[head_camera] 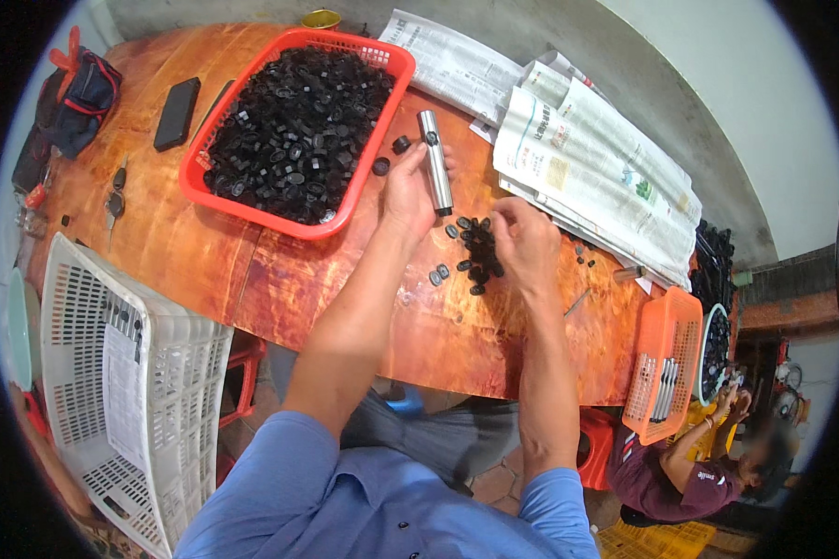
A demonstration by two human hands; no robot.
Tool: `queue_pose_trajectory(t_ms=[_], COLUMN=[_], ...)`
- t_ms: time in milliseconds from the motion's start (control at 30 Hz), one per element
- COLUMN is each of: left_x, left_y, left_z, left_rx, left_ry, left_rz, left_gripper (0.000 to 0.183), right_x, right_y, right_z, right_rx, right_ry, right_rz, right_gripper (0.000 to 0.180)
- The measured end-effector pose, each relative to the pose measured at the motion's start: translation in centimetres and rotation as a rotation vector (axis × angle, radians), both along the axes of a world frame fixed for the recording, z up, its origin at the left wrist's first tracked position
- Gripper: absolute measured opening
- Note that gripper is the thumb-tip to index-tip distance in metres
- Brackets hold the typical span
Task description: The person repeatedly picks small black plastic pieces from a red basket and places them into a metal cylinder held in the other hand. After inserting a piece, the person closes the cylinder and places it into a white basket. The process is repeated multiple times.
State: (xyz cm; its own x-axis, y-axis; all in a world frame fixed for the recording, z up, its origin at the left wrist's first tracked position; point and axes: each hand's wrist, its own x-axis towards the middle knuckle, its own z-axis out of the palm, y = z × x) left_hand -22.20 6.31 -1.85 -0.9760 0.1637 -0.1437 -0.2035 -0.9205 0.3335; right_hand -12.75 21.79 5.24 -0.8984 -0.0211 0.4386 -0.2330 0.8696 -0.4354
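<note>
My left hand [407, 185] holds a shiny silver metal tube [435, 161], which looks like a flashlight body, upright at a slight tilt. A black oval part sits on the tube's side, and its lower end is black. My right hand [528, 237] is over the table beside a pile of small black oval parts [481, 248], its thumb and fingers drawn together. Whether a small part is between those fingertips is hidden. Two round black caps [381, 166] lie just left of my left hand, next to a red plastic basket [342, 216] filled with small black parts.
Folded newspapers [587, 154] cover the table's back right. An orange basket [661, 363] holding metal tubes is at the right edge, near a co-worker [692, 468]. A white plastic crate [182, 398] stands at left. A black phone [177, 114] and keys [117, 189] lie on the table.
</note>
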Motion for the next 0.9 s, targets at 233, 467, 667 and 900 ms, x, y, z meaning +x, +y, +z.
queue_pose_trajectory(t_ms=[233,467,667,900], left_x=[-0.3,-0.9,-0.8,-0.2], left_y=[-0.2,-0.2,-0.6,0.3], left_z=[-0.5,-1.0,-1.1,-0.3], left_rx=[0.015,0.034,0.043,-0.033], left_ry=[0.036,0.025,0.024,0.018], left_rz=[-0.008,-0.039,-0.024,-0.035], left_gripper=[0.016,0.018,0.023,0.031], right_x=[0.0,-2.2,-0.5,6.8], right_y=[0.5,-2.7,-2.1,5.0], right_z=[-0.4,-1.3,0.0,-1.1], right_rx=[0.126,0.322,-0.051,-0.239], right_ry=[-0.029,-0.036,0.067,-0.007], right_rz=[0.098,0.164,0.114,-0.278], right_gripper=[0.006,0.01,0.017,0.014])
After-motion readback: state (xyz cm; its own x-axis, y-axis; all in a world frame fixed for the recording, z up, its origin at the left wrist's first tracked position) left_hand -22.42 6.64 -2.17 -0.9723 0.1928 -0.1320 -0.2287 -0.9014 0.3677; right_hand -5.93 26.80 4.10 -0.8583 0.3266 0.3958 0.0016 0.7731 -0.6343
